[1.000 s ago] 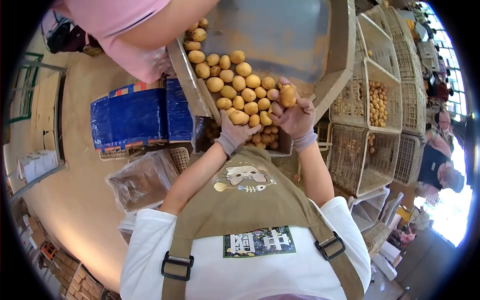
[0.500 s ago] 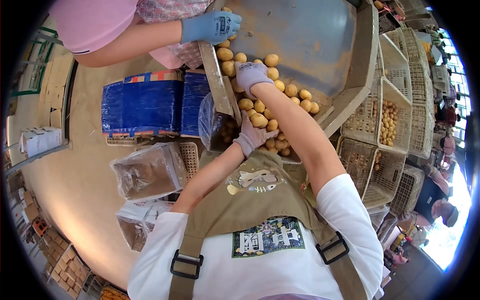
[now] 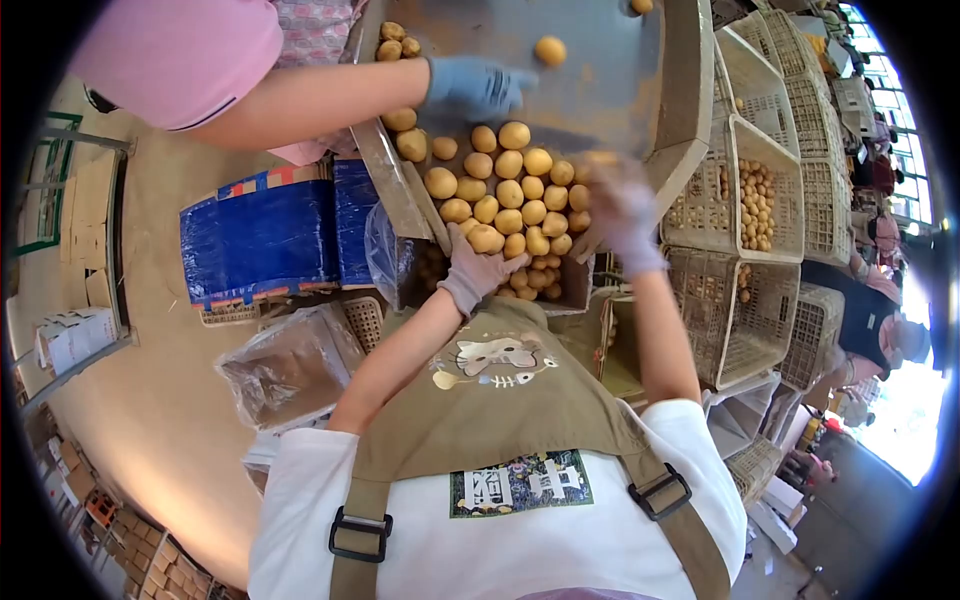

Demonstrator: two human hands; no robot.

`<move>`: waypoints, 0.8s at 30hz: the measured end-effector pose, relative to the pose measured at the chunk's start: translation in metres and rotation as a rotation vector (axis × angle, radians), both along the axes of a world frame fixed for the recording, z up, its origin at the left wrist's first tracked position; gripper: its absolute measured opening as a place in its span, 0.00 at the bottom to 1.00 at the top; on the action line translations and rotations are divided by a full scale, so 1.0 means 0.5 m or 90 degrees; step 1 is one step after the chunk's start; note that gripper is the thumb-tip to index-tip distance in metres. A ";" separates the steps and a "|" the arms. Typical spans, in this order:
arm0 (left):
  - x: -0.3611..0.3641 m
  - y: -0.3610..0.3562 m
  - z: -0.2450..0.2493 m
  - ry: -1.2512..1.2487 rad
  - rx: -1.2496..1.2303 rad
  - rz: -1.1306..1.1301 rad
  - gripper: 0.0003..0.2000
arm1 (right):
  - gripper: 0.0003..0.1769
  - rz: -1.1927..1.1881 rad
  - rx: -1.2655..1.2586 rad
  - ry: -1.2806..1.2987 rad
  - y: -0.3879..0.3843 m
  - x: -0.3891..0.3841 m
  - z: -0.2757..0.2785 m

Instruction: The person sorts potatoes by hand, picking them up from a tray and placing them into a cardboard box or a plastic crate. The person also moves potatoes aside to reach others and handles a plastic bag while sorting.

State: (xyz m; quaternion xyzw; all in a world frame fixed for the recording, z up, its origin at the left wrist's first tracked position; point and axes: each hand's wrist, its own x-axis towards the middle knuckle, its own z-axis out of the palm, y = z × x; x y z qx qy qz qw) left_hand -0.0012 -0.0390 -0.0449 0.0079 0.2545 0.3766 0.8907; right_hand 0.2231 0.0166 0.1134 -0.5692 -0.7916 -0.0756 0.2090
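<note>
Round yellow-brown produce (image 3: 508,193), like small potatoes, lies in a crowd at the lower mouth of a metal-bottomed sorting tray (image 3: 600,95). My left hand (image 3: 480,272), in a pale glove, is at that mouth with thumb and fingers spread against the nearest pieces. Below it, more pieces fill a plastic-lined box (image 3: 575,285). My right hand (image 3: 622,205), gloved too, is smeared by motion at the tray's right side. A blurred yellowish patch shows at its fingertips; I cannot tell whether it is held.
Across the tray, a co-worker's blue-gloved hand (image 3: 480,88) reaches in from the left, near a single piece (image 3: 550,51). Plastic crates (image 3: 745,320) stand stacked on the right, some with produce. On the left are blue-wrapped cartons (image 3: 260,240) and a plastic-lined box (image 3: 290,370).
My right hand has moved from the tray's middle to its right side. Many more pieces now crowd the mouth. The co-worker's hand has shifted inward and down; my left hand stays at the mouth.
</note>
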 end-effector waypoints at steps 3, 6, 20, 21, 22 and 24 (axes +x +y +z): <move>0.002 0.006 0.017 -0.071 -0.124 0.050 0.44 | 0.24 -0.426 0.011 0.100 -0.090 0.206 0.094; 0.001 0.009 0.025 -0.176 -0.235 0.080 0.45 | 0.23 -0.507 -0.036 0.130 -0.225 0.288 0.143; -0.004 0.012 0.030 -0.155 -0.201 0.041 0.42 | 0.19 -0.191 -0.303 -0.077 -0.001 0.029 -0.057; -0.005 0.011 0.027 -0.158 -0.209 0.044 0.42 | 0.22 -0.257 -0.472 -0.160 0.038 0.012 -0.067; -0.004 0.008 0.022 -0.156 -0.223 0.056 0.43 | 0.23 -0.278 -0.521 -0.115 0.067 0.006 -0.068; -0.005 0.009 0.018 -0.143 -0.211 0.055 0.43 | 0.26 -0.321 -0.621 -0.029 0.106 -0.004 -0.060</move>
